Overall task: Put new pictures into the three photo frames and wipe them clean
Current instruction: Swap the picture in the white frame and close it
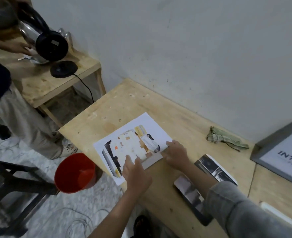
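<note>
A printed picture sheet (133,134) lies on the wooden table (159,107), overhanging its left edge. A grey frame edge (153,161) shows at the sheet's near side, under it. My left hand (135,172) presses flat fingers on the sheet and the frame edge. My right hand (175,154) rests on the sheet's right corner beside the frame. A crumpled green cloth (224,139) lies near the wall. A grey frame (270,148) holding a white "INTEL" print sits at the far right. A dark frame (191,198) lies under my right forearm, with a black-and-white photo (214,169) beside it.
A red bucket (74,172) stands on the floor by the table's left edge. Another person stands at a side table (55,83), tilting a kettle (43,40) above its black base (63,68). A dark stool (12,182) and loose cables are on the floor.
</note>
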